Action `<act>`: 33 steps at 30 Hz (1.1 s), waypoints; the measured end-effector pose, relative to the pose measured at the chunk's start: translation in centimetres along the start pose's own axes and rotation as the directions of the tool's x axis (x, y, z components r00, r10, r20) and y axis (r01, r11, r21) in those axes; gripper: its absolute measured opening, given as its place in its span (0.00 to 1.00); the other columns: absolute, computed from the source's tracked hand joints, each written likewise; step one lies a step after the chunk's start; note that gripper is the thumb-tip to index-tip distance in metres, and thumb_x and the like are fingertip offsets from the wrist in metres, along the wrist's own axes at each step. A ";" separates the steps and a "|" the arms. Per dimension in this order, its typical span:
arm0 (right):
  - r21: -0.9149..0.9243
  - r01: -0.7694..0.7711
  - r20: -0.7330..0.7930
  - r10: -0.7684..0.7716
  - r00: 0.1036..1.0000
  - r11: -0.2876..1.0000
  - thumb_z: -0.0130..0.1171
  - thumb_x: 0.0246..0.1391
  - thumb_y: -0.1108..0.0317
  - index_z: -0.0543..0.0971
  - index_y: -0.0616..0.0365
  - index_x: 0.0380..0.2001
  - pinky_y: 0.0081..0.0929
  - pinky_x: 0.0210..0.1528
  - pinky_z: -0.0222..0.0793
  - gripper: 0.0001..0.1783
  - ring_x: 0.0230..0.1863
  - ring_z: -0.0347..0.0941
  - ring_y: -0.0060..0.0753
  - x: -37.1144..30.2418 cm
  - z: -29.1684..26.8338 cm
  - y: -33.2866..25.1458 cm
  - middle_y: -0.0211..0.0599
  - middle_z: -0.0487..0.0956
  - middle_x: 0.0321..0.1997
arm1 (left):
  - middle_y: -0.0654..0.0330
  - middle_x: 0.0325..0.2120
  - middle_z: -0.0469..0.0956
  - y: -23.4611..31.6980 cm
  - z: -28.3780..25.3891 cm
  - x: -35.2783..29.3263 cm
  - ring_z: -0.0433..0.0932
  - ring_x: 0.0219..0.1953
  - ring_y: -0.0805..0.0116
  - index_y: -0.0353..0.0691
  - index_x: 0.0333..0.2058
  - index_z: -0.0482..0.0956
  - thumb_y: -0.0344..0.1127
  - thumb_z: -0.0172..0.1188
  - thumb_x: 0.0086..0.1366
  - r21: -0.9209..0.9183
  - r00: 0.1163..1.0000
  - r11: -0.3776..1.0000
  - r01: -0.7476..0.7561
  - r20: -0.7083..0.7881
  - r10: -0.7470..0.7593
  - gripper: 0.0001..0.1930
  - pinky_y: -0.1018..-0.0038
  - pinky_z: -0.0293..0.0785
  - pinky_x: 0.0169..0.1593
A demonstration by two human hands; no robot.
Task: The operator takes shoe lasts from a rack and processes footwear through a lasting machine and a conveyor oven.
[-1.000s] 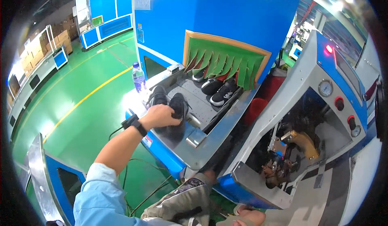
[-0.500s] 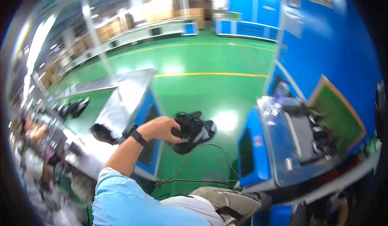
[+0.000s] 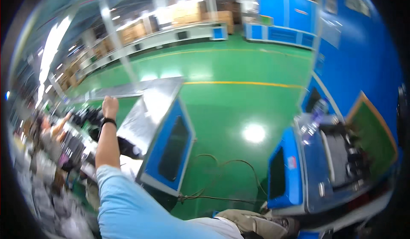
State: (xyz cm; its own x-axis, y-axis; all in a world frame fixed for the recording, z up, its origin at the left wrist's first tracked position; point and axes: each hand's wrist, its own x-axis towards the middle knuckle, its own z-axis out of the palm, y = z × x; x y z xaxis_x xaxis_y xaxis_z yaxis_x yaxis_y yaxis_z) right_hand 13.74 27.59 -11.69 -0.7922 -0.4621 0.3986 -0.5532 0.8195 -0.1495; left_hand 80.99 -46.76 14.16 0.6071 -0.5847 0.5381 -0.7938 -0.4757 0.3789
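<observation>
Left hand point(image 3: 110, 106): your arm's stretched out over the steel table point(image 3: 149, 100), hand up at its far left edge; blurred, so you can't tell whether it's open or closed, or holding anything.
Shoes point(image 3: 87, 117): dark pairs, blurred, piled just left of and below your hand, near it; contact not clear.
Wrist: black watch point(image 3: 107, 121) on it.
Right hand: out of the picture.
Right side: blue machine point(image 3: 341, 111) with dark shoes on its belt point(image 3: 341, 158), well apart from your hand.
Floor point(image 3: 239, 106): green, yellow line.
</observation>
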 end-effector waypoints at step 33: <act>0.398 -0.542 0.222 0.496 0.839 0.740 0.60 0.63 0.63 0.84 0.62 0.38 0.37 0.37 0.77 0.13 0.30 0.79 0.45 7.3 -2.4 -6.4 0.45 0.82 0.30 | 0.58 0.35 0.81 57.4 0.9 -68.2 0.82 0.33 0.67 0.32 0.48 0.77 0.39 0.59 0.59 -0.903 -0.274 0.240 0.356 0.144 0.951 0.22 0.71 0.80 0.39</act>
State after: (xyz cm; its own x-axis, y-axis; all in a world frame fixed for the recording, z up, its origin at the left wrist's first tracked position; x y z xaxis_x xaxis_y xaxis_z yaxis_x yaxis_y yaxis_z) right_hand 12.14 19.81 -5.67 -0.9966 -0.0563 0.0599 -0.0821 0.7222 -0.6867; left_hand -5.94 -34.79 -1.44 -0.9160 -0.3873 0.1044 -0.0051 0.2715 0.9624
